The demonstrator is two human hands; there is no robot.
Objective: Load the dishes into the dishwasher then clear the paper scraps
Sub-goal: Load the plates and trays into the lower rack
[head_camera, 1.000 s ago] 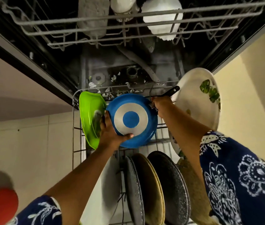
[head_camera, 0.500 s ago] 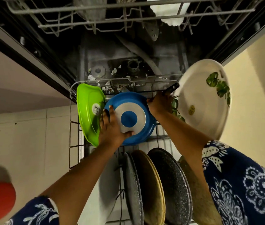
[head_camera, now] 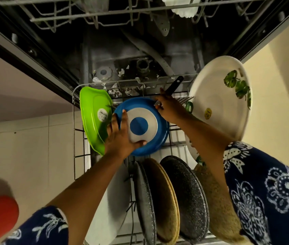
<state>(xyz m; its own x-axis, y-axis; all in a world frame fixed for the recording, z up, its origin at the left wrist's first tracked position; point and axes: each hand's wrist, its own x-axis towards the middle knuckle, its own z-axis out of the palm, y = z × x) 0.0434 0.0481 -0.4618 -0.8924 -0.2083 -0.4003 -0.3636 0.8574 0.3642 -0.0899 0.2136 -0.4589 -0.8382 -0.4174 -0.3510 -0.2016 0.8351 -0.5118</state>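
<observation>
Blue frying pan (head_camera: 140, 126) stands on edge at the back of the lower rack (head_camera: 77, 124), base up toward the camera, btwn green plate (head_camera: 94, 117) & white leaf-print plate (head_camera: 219, 103). Left hand (head_camera: 120, 137) grasps its rim, thumb on the base. Right hand (head_camera: 170, 106) wraps the black handle (head_camera: 174, 85). Best approach: steer w/ the handle, seat the rim in a tine gap, keep it off the green plate, and release only once it's steady. Paper scraps (head_camera: 120, 92) lie behind the rack.
</observation>
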